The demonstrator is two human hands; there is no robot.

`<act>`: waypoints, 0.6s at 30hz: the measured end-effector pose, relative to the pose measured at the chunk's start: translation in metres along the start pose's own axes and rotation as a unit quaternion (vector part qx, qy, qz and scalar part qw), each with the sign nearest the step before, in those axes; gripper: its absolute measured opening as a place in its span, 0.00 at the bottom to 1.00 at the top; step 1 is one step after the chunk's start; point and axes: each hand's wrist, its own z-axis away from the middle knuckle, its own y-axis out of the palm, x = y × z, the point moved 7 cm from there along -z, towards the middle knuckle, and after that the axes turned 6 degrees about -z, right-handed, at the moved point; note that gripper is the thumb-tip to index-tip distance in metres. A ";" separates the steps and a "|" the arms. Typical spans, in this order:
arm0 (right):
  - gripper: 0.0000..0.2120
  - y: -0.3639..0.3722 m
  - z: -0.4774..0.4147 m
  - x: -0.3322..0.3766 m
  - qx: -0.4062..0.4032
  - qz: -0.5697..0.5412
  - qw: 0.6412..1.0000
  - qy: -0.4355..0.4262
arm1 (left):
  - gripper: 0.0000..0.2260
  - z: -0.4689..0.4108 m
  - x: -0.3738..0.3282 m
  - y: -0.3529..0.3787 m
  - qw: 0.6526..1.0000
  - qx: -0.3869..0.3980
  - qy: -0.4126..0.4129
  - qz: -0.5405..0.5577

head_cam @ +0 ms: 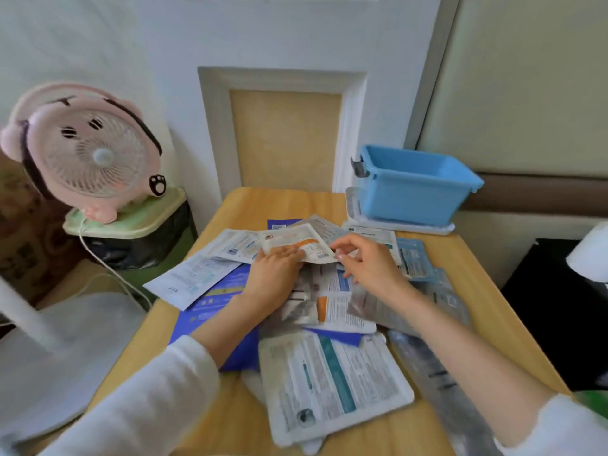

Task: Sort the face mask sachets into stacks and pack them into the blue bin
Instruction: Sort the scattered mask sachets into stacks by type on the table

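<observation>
Where walls meet, sachets (332, 380) cover table (230, 419).

A light wooden table (289, 200) stands against a white wall (263, 34) with a recessed beige panel (284, 139), beside a pink round desk fan (88, 153) on a pale green stand (131, 218).
</observation>
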 end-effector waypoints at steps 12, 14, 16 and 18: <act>0.02 -0.030 0.075 0.079 -0.029 -0.222 0.974 -0.034 | 0.04 0.071 -0.001 -0.133 0.785 -0.158 -0.112 0.588; 0.03 -0.041 0.081 0.088 -0.086 -0.254 0.961 -0.060 | 0.15 0.070 -0.010 -0.121 0.722 -0.025 -0.128 0.679; 0.05 -0.047 0.086 0.090 -0.133 -0.264 0.954 -0.057 | 0.19 0.079 -0.034 -0.106 0.731 0.096 -0.114 0.665; 0.06 -0.050 0.090 0.087 -0.151 -0.258 0.953 -0.039 | 0.16 0.088 -0.054 -0.093 0.726 0.149 -0.122 0.660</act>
